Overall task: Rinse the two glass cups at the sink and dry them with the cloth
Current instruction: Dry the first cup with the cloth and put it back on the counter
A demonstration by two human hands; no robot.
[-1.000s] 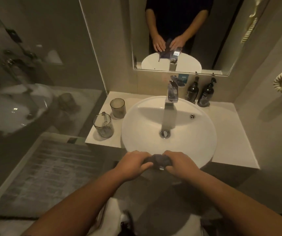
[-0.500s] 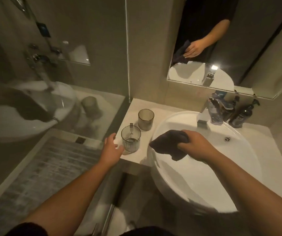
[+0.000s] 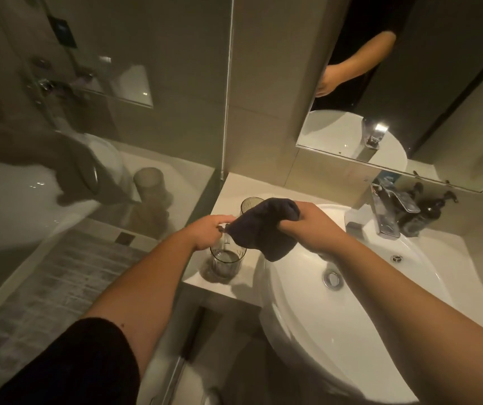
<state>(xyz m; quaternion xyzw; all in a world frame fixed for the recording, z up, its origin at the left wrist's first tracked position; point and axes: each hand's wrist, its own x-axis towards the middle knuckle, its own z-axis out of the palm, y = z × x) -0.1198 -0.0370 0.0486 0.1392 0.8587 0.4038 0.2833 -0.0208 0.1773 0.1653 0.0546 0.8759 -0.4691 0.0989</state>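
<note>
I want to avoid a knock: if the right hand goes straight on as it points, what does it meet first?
Probably the second glass cup behind the cloth that the right hand grips; depth is unclear.

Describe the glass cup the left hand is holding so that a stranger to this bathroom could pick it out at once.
Start at the white round sink; on the pale counter to its left stand two glass cups. The one meant is the nearer cup, by the counter's front edge, gripped at its rim by the left hand. Unlike the farther cup, half hidden behind the dark cloth, it is clear with a handle.
</note>
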